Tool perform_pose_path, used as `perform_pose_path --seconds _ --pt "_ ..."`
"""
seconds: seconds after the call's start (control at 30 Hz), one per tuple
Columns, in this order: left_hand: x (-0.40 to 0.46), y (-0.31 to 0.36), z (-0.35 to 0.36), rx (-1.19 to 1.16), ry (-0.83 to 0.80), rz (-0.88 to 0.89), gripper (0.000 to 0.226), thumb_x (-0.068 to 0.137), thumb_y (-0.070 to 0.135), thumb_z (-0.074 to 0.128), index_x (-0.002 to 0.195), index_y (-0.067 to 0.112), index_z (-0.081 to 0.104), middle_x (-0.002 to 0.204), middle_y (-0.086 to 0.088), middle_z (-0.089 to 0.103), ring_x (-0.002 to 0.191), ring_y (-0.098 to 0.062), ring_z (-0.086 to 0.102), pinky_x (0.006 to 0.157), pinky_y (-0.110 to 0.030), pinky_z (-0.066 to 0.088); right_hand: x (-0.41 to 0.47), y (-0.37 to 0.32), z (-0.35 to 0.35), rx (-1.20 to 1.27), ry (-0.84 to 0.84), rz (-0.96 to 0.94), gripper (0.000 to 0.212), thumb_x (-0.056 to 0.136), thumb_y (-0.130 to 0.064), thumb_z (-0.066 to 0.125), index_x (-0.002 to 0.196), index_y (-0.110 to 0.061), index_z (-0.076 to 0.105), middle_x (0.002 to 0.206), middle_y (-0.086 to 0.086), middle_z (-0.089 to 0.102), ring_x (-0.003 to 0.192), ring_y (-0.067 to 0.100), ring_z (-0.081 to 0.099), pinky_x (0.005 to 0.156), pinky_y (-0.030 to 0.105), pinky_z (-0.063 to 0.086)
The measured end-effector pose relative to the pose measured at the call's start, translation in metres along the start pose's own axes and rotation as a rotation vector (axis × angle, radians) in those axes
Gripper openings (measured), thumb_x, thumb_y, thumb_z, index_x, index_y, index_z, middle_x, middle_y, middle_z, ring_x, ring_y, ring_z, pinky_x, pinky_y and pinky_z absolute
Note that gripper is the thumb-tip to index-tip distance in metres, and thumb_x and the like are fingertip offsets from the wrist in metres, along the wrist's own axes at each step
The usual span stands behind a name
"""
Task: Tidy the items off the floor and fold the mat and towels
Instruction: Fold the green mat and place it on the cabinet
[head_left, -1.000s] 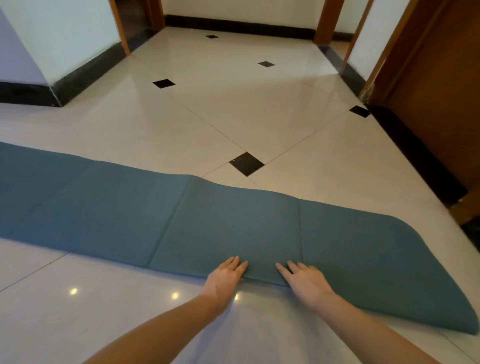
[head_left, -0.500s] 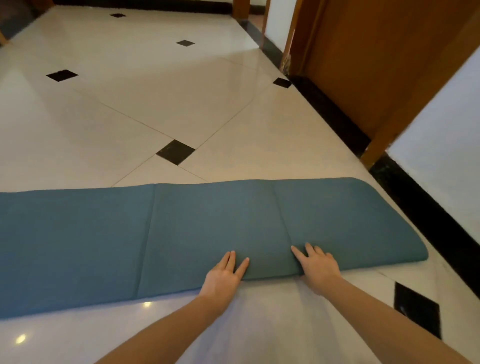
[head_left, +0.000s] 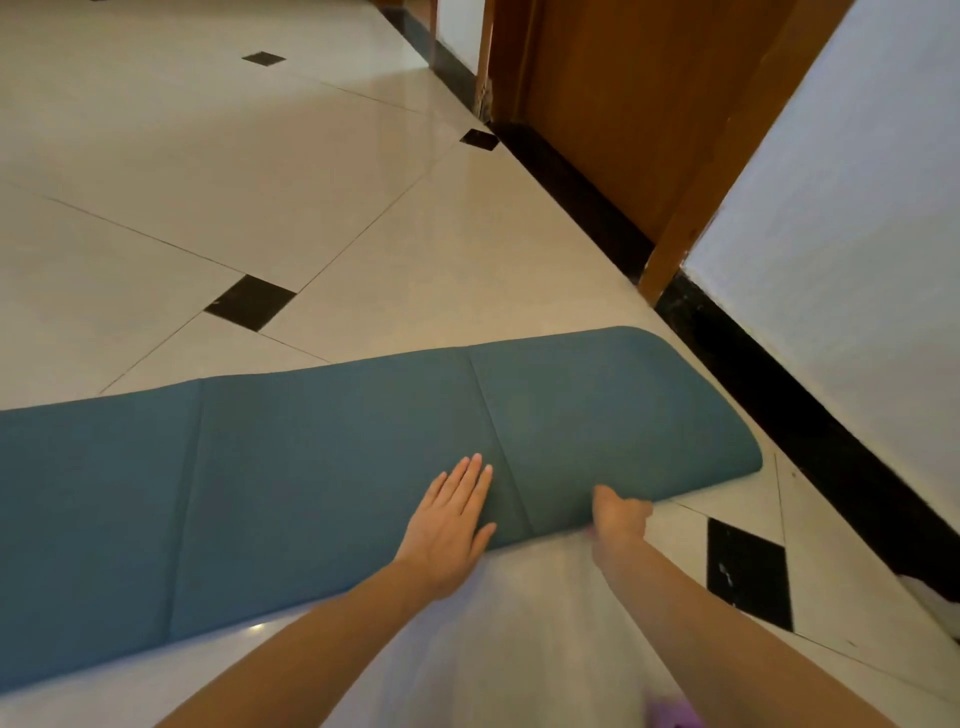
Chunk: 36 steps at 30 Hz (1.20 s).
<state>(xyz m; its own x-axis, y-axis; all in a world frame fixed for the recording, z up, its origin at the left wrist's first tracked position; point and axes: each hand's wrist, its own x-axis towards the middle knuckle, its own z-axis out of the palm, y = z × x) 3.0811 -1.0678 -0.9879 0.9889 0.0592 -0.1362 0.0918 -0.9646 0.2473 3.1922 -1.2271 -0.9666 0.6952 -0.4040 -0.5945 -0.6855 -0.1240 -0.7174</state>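
- Clearly, the mat-folding step is underway: the blue mat (head_left: 332, 467) is lying flat along the tiled floor (head_left: 260, 182), its rounded end reaching toward the dark skirting of the wall (head_left: 857, 208).
- The left hand (head_left: 449, 525) is pressing palm-down on the mat just left of the nearest crease (head_left: 506, 467), fingers straight and close together, thumb angled out.
- The right hand (head_left: 618, 512) is gripping the mat's near edge just right of that crease, fingers curling under the edge where they cannot be seen, thumb on top; the edge appears to be lifting slightly there.
- Judging from this, the next move is calling for the right hand to be raising the end panel and swinging it over the crease onto the panel beside it, while the left hand is pinning the mat so it is not sliding on the glossy tiles.
- The mat's far-left stretch is running out of view, so its full length is unknowable.
- No towels or loose items are showing near the mat.
- A pale blur and a purple smudge (head_left: 670, 714) below the mat, between the forearms, are too indistinct to identify.
- A wooden door (head_left: 623, 104) is standing beyond the mat's rounded end.
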Motion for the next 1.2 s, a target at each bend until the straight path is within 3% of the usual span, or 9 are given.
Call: perform_pose_path --seconds 0.1,0.27,0.37,0.47,0.67,0.83,0.97,1.07,1.2 --pt "0.009 0.01 0.012 0.043 -0.022 -0.012 0.063 0.1 0.044 0.014 0.148 0.013 -0.011 0.151 0.002 -0.023 0.143 -0.017 -0.017 0.116 -0.032 -0.012 0.005 -0.005 -0.003 0.23 -0.015 0.111 0.065 0.081 -0.014 0.071 0.134 -0.002 0.035 0.132 0.016 0.048 0.116 0.035 0.05 0.1 0.047 0.043" --pt "0.013 0.01 0.022 0.031 -0.122 -0.04 0.061 0.101 0.043 0.012 0.148 0.013 -0.012 0.156 -0.003 -0.018 0.143 -0.018 -0.018 0.117 -0.035 -0.009 0.005 -0.011 -0.007 0.39 -0.164 0.083 0.025 0.081 -0.001 0.069 0.101 -0.008 0.056 0.111 0.008 0.056 0.097 0.021 0.052 0.067 0.027 0.047" --pt "0.014 0.007 0.025 0.001 -0.139 -0.025 0.061 0.101 0.043 0.013 0.148 0.014 -0.011 0.156 -0.003 -0.017 0.143 -0.017 -0.017 0.117 -0.033 -0.01 0.0 -0.015 -0.003 0.44 -0.234 -0.043 0.024 0.08 0.007 0.065 0.085 -0.014 0.054 0.115 0.01 0.06 0.099 0.022 0.056 0.087 0.035 0.048" --pt "0.015 -0.001 0.022 -0.188 -0.123 0.0 0.058 0.102 0.037 0.021 0.15 0.013 -0.002 0.157 -0.001 -0.01 0.144 -0.015 -0.011 0.112 -0.023 -0.012 -0.014 -0.019 -0.001 0.427 -0.246 -0.171 0.029 0.08 0.012 0.062 0.101 -0.007 0.056 0.111 0.008 0.058 0.099 0.021 0.055 0.092 0.033 0.045" --pt "0.007 -0.049 -0.005 -0.657 0.102 -0.169 0.047 0.1 0.017 0.038 0.145 0.011 0.027 0.154 -0.003 0.023 0.142 -0.012 0.019 0.106 -0.007 0.005 -0.034 -0.022 0.002 0.079 -0.341 -0.57 0.043 0.08 0.01 0.065 0.114 -0.01 0.048 0.106 0.004 0.058 0.099 0.02 0.056 0.086 0.03 0.045" --pt "0.0 -0.101 -0.044 -1.063 0.258 -0.514 0.043 0.102 0.019 0.035 0.144 0.01 0.033 0.147 0.0 0.034 0.138 -0.015 0.028 0.105 -0.014 0.015 -0.06 -0.012 0.016 -0.232 -0.476 -0.872 0.044 0.08 0.01 0.059 0.114 -0.013 0.042 0.107 0.0 0.055 0.095 0.016 0.055 0.068 0.004 0.041" --pt "-0.013 -0.146 -0.08 -1.343 0.44 -0.704 0.043 0.102 0.022 0.032 0.142 0.007 0.034 0.148 -0.009 0.036 0.137 -0.021 0.032 0.114 -0.034 0.023 -0.075 0.004 0.032 -0.544 -0.611 -1.044 0.061 0.075 0.008 0.062 0.128 -0.016 0.042 0.134 -0.001 0.048 0.121 0.015 0.047 0.099 0.022 0.039" --pt "-0.04 -0.178 -0.103 -1.427 0.577 -0.801 0.038 0.103 0.022 0.031 0.126 -0.003 0.049 0.115 -0.018 0.058 0.115 -0.029 0.051 0.099 -0.039 0.039 -0.086 0.021 0.041 -0.723 -0.678 -1.262 0.059 0.072 0.007 0.063 0.124 -0.016 0.047 0.145 -0.004 0.039 0.131 0.017 0.041 0.103 0.021 0.03" --pt "-0.084 -0.234 -0.108 -1.499 0.72 -0.873 0.05 0.104 0.032 0.019 0.144 0.006 0.029 0.15 -0.01 0.033 0.138 -0.02 0.03 0.115 -0.032 0.022 -0.08 0.039 0.048 -1.059 -0.73 -1.382 0.076 0.08 0.008 0.053 0.144 -0.025 0.03 0.155 -0.004 0.022 0.145 0.016 0.015 0.109 0.028 0.016"
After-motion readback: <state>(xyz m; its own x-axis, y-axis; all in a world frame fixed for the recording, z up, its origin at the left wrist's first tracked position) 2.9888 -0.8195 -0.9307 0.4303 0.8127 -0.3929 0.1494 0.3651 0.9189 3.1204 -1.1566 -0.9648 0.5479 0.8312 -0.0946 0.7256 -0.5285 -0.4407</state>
